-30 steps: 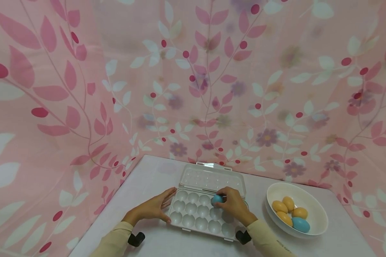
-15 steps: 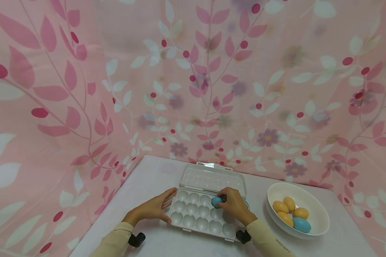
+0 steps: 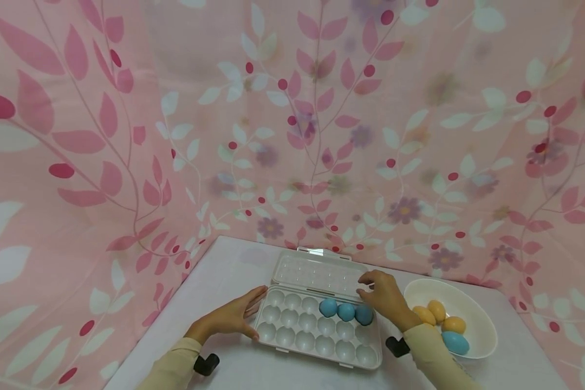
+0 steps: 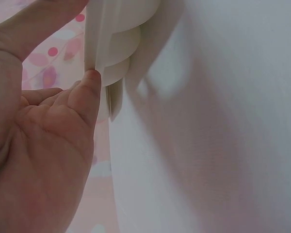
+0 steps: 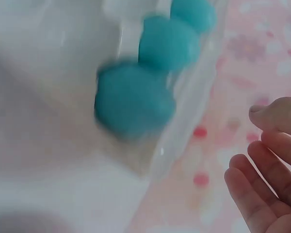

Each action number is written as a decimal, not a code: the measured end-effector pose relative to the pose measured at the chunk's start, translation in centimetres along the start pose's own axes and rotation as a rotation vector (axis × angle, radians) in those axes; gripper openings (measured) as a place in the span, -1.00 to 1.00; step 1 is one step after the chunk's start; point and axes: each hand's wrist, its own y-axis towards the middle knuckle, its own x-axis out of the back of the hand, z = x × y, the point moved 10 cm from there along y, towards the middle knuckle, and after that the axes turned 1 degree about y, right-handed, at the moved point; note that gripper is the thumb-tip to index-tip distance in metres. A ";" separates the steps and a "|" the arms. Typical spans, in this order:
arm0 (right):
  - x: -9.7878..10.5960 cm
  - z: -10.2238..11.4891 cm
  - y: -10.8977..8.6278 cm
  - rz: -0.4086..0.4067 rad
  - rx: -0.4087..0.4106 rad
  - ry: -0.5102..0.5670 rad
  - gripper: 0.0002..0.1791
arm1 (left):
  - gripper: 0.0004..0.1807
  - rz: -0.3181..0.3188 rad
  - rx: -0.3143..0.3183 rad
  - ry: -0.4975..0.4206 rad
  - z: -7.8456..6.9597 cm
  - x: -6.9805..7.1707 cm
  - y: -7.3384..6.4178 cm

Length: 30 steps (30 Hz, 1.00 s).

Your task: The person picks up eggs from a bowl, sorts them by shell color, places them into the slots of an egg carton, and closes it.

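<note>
An egg tray (image 3: 324,344) with its clear lid (image 3: 317,271) tipped back lies on the table. Three blue eggs sit side by side at the right of its back row: a left egg (image 3: 328,307), a middle egg (image 3: 346,312) and a right egg (image 3: 363,314). My left hand (image 3: 228,315) rests against the tray's left end with extended fingers; in the left wrist view, a fingertip (image 4: 92,75) touches the rim. Just right of the eggs, my right hand (image 3: 387,300) hovers with loosely bent fingers, holding nothing; the right wrist view shows its fingers (image 5: 254,191) apart from the eggs.
To the right stands a white bowl (image 3: 480,319) holding several yellow eggs (image 3: 436,311) and a blue egg (image 3: 455,343). My right forearm partly overlaps the bowl's near left side. A pink leaf-patterned curtain (image 3: 292,135) hangs behind the table (image 3: 239,260).
My right hand has let go of the blue egg in the back row and moved right, uncovering two more blue eggs. The left hand has stayed put.
</note>
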 end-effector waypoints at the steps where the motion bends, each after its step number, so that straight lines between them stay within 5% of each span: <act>1: 0.8 -0.4 0.0 -0.005 0.005 -0.024 -0.77 | 0.36 -0.003 0.004 0.001 0.0 0.0 0.0; 8: 5.4 -4.0 -1.1 0.035 -0.033 -0.129 -0.76 | 0.34 -0.012 0.030 -0.004 0.0 -0.1 0.1; 16: 8.4 -9.5 -2.8 0.227 -0.122 -0.142 -0.74 | 0.33 -0.021 0.036 0.004 -0.3 0.0 -0.1; 23: 9.2 -12.1 -4.6 0.432 -0.193 -0.081 -0.77 | 0.34 -0.013 0.031 0.027 -0.1 0.1 -0.2; 30: 8.7 -15.0 -6.5 0.497 -0.358 -0.140 -0.77 | 0.34 -0.012 0.026 0.026 0.1 0.1 -0.1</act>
